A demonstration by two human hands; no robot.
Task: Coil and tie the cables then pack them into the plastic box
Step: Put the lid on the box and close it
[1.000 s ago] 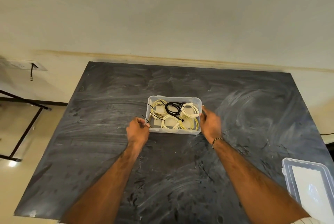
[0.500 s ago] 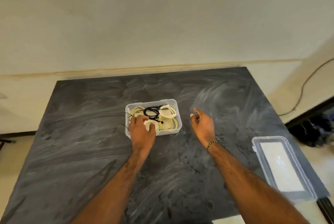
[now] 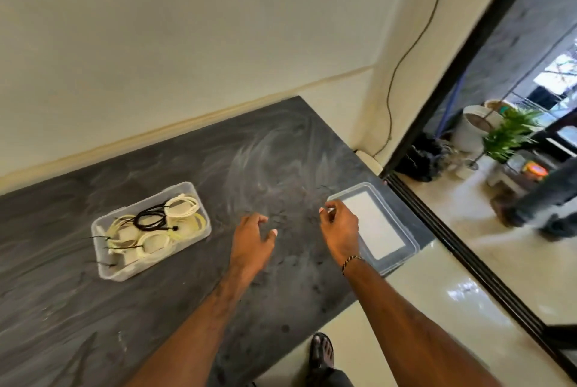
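Item 1: clear rectangular plastic box, open-topped, on the left part of the dark grey streaked tabletop. Contents: several cream-white coiled cables and 1 black coiled cable, each apparently bound by a tie, with thin black tie ends sticking out over the left wall. The coils lie flat and overlapping, and seem packed so as to sit below the rim.

Item 2: clear flat plastic lid with a pale centre panel, at the right edge of the tabletop, well apart from the box. It is probably parked there to keep the packing area free.

Item 3: left hand, over bare tabletop between box and lid, fingers loosely curled and spread, holding nothing; judged to be following the other hand toward the lid.

Item 4: right hand, with a thin beaded bracelet at the wrist, at the lid's near-left corner. Fingers are bent toward the rim; whether they already pinch it cannot be told.

Status, as a judgement: no loose cable shows on the table, so coiling and packing look finished, with closing the box remaining.

Surroundings: cream wall behind, glossy floor to the right, a green potted plant beyond a dark door frame.
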